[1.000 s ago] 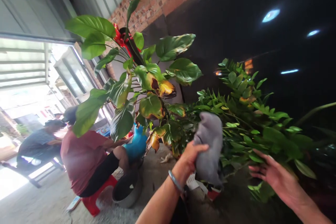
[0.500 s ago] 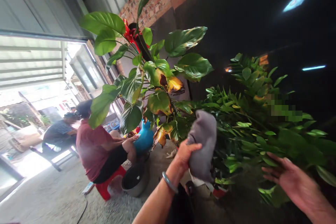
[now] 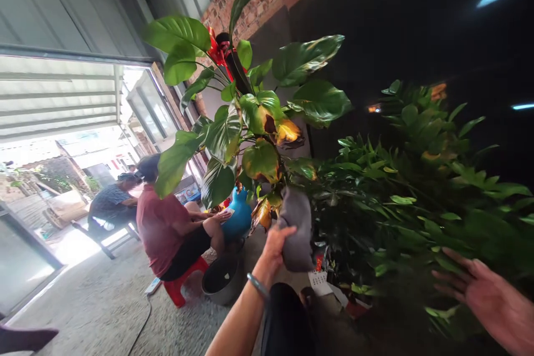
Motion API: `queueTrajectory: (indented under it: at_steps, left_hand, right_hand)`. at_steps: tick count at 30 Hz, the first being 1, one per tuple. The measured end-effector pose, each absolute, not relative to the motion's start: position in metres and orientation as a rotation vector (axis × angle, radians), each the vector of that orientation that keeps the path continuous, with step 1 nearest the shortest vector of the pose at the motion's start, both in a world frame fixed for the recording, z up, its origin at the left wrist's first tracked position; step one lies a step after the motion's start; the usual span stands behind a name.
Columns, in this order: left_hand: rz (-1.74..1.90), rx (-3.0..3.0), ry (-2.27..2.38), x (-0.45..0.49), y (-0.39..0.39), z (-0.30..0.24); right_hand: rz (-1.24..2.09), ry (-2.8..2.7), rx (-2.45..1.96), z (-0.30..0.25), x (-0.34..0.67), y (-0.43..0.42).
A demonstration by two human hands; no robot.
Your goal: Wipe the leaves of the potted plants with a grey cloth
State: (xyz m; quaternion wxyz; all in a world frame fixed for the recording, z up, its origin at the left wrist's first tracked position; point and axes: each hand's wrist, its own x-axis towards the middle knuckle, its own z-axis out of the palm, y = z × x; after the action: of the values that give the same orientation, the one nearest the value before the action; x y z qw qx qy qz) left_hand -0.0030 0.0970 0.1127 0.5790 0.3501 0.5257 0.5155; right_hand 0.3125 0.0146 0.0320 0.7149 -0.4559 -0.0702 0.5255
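Observation:
My left hand (image 3: 275, 245), with a bangle at its wrist, is closed round a folded grey cloth (image 3: 297, 231). The cloth hangs in front of a large-leaved potted plant (image 3: 261, 161), some of whose lower leaves are yellow and brown. At the lower right my right hand (image 3: 479, 283) is spread with nothing in it. It lies beside the dense green foliage of a second plant (image 3: 400, 200); whether the fingers touch the leaves I cannot tell. A red ribbon (image 3: 217, 47) is tied near the top of the large-leaved plant's dark pole.
A person in a red shirt (image 3: 161, 228) sits on a red stool (image 3: 183, 283) at the left. Beside them stand a dark bucket (image 3: 223, 278) and a blue gourd-shaped vase (image 3: 238, 214). Another person (image 3: 110, 200) sits further back. A cable (image 3: 144, 322) crosses the floor.
The cloth in my left hand has moved left and slightly down, away from the dense foliage. My right hand stays spread, slightly further right. The whole view has shifted a little.

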Motion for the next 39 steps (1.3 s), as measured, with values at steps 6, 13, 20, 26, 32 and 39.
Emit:
queueTrajectory:
  at_steps: [6, 13, 20, 26, 32, 39]
  left_hand:
    - [0.976, 0.854, 1.080, -0.025, 0.055, 0.094]
    - [1.490, 0.874, 1.061, -0.023, 0.111, 0.155]
    - [1.160, 0.709, 1.242, -0.011, 0.068, 0.080]
    - [1.471, 0.830, 1.050, -0.017, 0.069, 0.131]
    - [1.337, 0.824, 1.089, 0.013, 0.104, 0.106]
    - [1.108, 0.710, 1.090, -0.011, 0.057, 0.081]
  right_hand:
    - [1.112, -0.289, -1.087, 0.022, 0.321, 0.015]
    - [1.111, -0.234, -1.079, 0.037, 0.310, 0.014]
    - [1.095, -0.229, -1.085, 0.024, 0.316, 0.016]
    - [1.124, -0.286, -1.123, 0.020, 0.318, 0.014]
    - [1.118, -0.404, -1.129, 0.015, 0.309, 0.019]
    - [0.992, -0.441, -1.273, 0.034, 0.309, 0.005]
